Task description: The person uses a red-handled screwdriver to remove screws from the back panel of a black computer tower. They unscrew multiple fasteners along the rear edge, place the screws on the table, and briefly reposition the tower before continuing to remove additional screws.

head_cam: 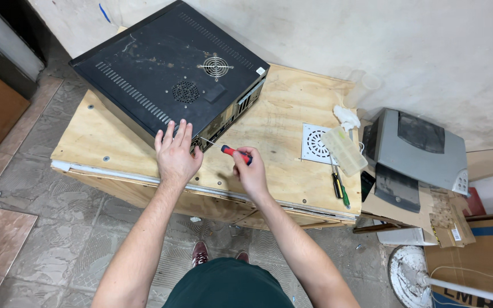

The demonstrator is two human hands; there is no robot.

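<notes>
My left hand (pixel 176 153) spreads flat on the black computer case (pixel 169 71) atop a plywood bench (pixel 283 108); my right hand (pixel 250 171) pinches a red-handled screwdriver (pixel 227 150) at its rear edge, cardboard boxes (pixel 489 251) stacked by a stained wall (pixel 372 40)
</notes>
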